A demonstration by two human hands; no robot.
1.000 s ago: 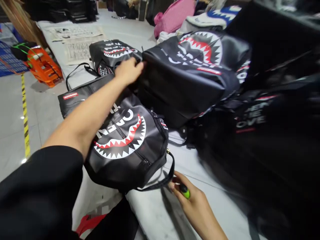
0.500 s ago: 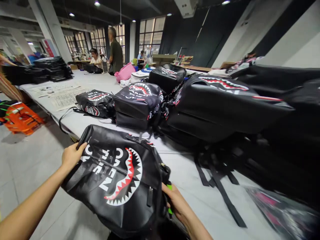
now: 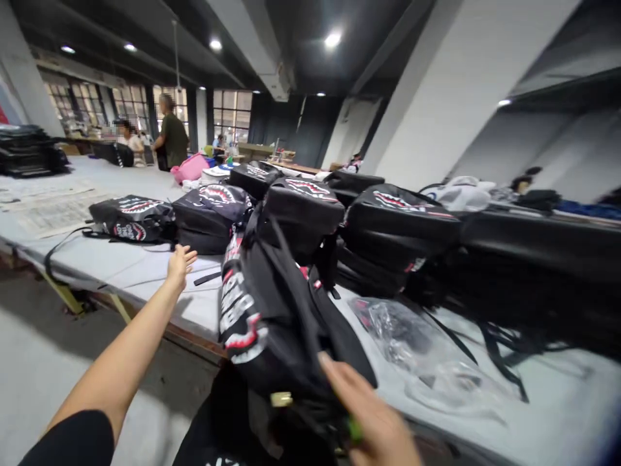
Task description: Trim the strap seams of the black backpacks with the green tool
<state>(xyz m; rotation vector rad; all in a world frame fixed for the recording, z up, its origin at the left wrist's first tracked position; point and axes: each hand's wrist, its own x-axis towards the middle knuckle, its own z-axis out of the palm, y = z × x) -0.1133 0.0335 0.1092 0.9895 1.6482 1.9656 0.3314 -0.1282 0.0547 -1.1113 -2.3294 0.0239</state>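
Touching a creased black backpack (image 3: 286, 317), right hand (image 3: 371, 414) curls round a green object (image 3: 354, 429); left hand (image 3: 181, 264) open, empty.

Bag workshop: backpacks (image 3: 213, 213) crowd a long white worktable (image 3: 198, 307).
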